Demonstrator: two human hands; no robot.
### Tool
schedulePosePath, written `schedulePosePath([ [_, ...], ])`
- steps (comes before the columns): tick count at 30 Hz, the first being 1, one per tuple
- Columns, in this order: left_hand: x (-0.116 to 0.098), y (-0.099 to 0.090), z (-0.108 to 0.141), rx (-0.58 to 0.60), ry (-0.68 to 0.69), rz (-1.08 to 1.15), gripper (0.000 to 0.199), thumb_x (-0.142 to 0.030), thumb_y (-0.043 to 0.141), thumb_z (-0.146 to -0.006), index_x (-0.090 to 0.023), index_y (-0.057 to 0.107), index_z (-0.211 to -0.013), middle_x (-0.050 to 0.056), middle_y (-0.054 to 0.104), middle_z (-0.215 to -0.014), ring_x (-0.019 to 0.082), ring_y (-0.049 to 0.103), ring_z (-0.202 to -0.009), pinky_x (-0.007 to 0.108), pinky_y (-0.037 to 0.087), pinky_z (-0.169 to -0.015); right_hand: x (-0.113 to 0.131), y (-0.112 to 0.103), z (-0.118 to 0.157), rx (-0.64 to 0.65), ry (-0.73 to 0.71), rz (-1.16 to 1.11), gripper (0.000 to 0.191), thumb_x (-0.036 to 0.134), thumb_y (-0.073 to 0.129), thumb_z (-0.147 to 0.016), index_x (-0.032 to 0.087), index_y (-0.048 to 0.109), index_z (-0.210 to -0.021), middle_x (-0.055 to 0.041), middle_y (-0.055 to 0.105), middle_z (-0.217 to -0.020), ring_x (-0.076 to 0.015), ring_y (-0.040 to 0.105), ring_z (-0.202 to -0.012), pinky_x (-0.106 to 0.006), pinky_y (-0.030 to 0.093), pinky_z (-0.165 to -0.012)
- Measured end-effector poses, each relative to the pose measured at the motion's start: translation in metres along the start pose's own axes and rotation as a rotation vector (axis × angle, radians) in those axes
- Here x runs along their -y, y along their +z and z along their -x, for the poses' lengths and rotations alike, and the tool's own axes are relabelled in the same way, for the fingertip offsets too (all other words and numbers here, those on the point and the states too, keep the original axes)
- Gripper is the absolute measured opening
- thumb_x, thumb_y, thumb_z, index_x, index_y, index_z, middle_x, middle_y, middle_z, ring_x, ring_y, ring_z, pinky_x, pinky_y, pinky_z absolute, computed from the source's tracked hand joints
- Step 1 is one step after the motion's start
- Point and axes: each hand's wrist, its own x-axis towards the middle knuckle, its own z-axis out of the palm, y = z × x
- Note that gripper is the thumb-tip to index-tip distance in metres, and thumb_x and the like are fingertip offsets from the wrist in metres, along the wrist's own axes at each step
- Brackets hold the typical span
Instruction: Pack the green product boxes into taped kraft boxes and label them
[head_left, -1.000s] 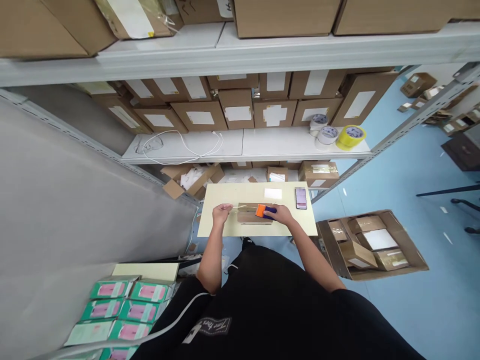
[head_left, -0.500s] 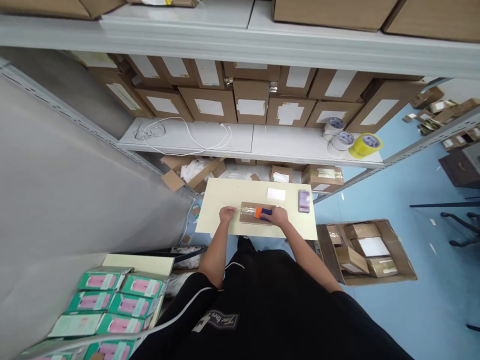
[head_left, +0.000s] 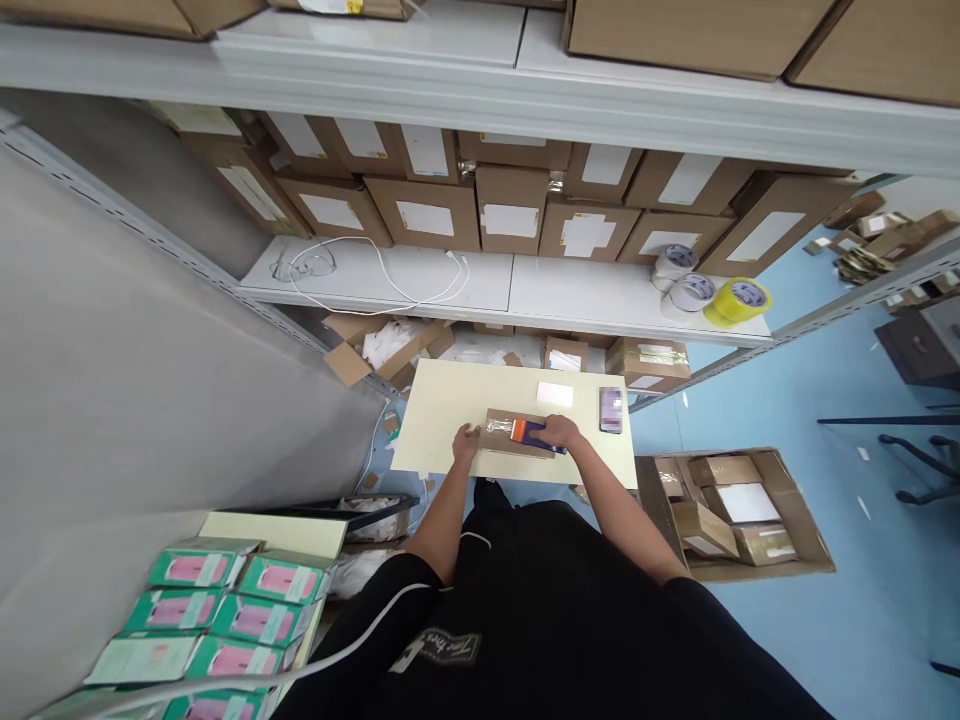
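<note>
A small flat cardboard box (head_left: pixel 501 442) lies on the cream tabletop (head_left: pixel 439 390), with a shiny strip of clear tape (head_left: pixel 498 426) along its top. My right hand (head_left: pixel 559 431) is closed round an orange and dark blue tape dispenser (head_left: pixel 519 430), which rests over the right half of the box. At the box's left end is my left hand (head_left: pixel 466 444), its fingers bent against the edge where the tape strip ends. A white paper slip (head_left: pixel 555 394) lies just behind the box, and a phone (head_left: pixel 610 410) lies to its right.
A shelf (head_left: pixel 555 290) behind the table holds labelled cartons (head_left: pixel 510 220), tape rolls (head_left: pixel 739 300) and a white cable (head_left: pixel 382 270). An open carton of boxes (head_left: pixel 806 520) stands on the floor at right. Green and pink boxes (head_left: pixel 259 615) are stacked at lower left.
My left hand has come right and down, from pulling out the tape's end to the box's left edge. The dispenser now sits slightly further right. The view has shifted a little.
</note>
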Motion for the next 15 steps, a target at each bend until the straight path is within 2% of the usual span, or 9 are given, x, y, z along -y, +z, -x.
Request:
schedulePosePath([
  [2, -0.006, 0.001, 0.001, -0.009, 0.080, -0.103, 0.042, -0.054, 0.053, -0.100, -0.022, 0.073, -0.118, 0.012, 0.076, -0.125, 0.030, 0.065, -0.126, 0.037, 0.051, -0.101, -0.002, 0.000, -0.003, -0.017, 0.010, 0.009, 0.059, 0.069, 0.069, -0.086, 0.015, 0.077, -0.109, -0.0154, 0.079, -0.114, -0.0284, 0.075, -0.104, -0.028, 0.052, -0.073],
  [5, -0.017, 0.010, 0.002, 0.065, 0.153, -0.186, 0.044, -0.056, 0.049, -0.101, -0.023, 0.076, -0.112, 0.010, 0.078, -0.122, 0.030, 0.066, -0.125, 0.036, 0.049, -0.103, 0.005, 0.004, -0.007, -0.071, 0.049, 0.023, 0.065, 0.072, 0.072, -0.083, 0.014, 0.076, -0.114, -0.0169, 0.078, -0.118, -0.0290, 0.074, -0.109, -0.029, 0.053, -0.076],
  [9, -0.024, 0.025, 0.008, 0.095, 0.177, -0.271, 0.051, -0.056, 0.043, -0.104, -0.019, 0.072, -0.126, 0.016, 0.075, -0.128, 0.033, 0.066, -0.125, 0.039, 0.049, -0.103, 0.009, 0.007, -0.006, -0.104, 0.073, 0.005, 0.064, 0.071, 0.073, -0.083, 0.014, 0.076, -0.113, -0.0170, 0.078, -0.116, -0.0286, 0.075, -0.106, -0.028, 0.053, -0.075],
  [12, -0.023, 0.031, 0.012, 0.064, 0.158, -0.306, 0.058, -0.057, 0.037, -0.106, -0.018, 0.063, -0.140, 0.020, 0.073, -0.131, 0.036, 0.065, -0.127, 0.044, 0.048, -0.104, -0.024, -0.001, 0.004, -0.112, 0.100, 0.019, 0.063, 0.071, 0.075, -0.081, 0.014, 0.077, -0.110, -0.0173, 0.078, -0.114, -0.0289, 0.075, -0.104, -0.028, 0.052, -0.074],
  [15, -0.021, 0.034, 0.014, 0.042, 0.149, -0.311, 0.063, -0.059, 0.036, -0.105, -0.018, 0.057, -0.147, 0.021, 0.073, -0.130, 0.038, 0.066, -0.126, 0.047, 0.048, -0.105, -0.087, -0.010, 0.024, -0.114, 0.182, 0.042, 0.060, 0.071, 0.075, -0.082, 0.014, 0.079, -0.103, -0.0176, 0.078, -0.111, -0.0286, 0.075, -0.101, -0.029, 0.050, -0.074],
])
